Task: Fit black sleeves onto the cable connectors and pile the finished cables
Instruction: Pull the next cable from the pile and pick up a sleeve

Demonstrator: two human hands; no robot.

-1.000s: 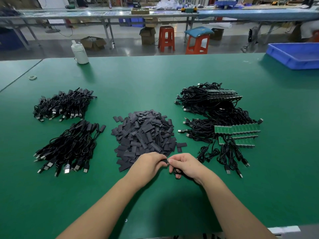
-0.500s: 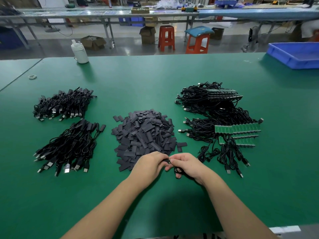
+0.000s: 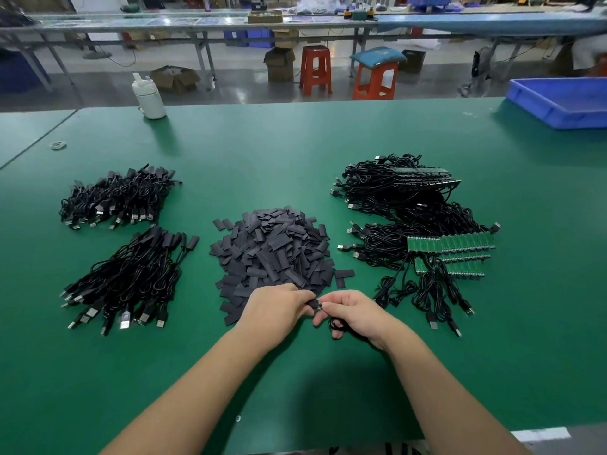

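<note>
Lower centre of the frame: left hand [image 3: 279, 305] pinching a black sleeve [image 3: 311, 304] at its fingertips, right hand [image 3: 356, 311] curled round the cable [image 3: 335, 323] and pinching its connector end just beside the sleeve's mouth. Both hands meeting just in front of the near edge of the sleeve heap [image 3: 274, 251]. Sleeve apparently partway on, though mostly hidden by fingers; seating depth impossible to tell.

Likely trouble from here: sleeve mouth flattened under the pinch, so connector catching on the rim instead of sliding in; a slight tilt between the two, jamming or creasing the sleeve; slack loop of cable under the right palm snagging and dragging the end back out. Also a risk of brushing the heap's nearest pieces and scattering them toward the lap.

Sleeve itself: small, flat, matte dark grey-black, soft-looking, same as the rectangular pieces in the heap. Cable: thin, black, glossy, coiled loosely below the right hand.

Further out, centre right: unfinished cables [image 3: 423, 231] with bare green circuit boards [image 3: 451, 244]. Centre left: two piles of finished cables, near pile [image 3: 128, 280] and far pile [image 3: 118, 198], ends already sleeved, all on the green table [image 3: 295, 149].
</note>
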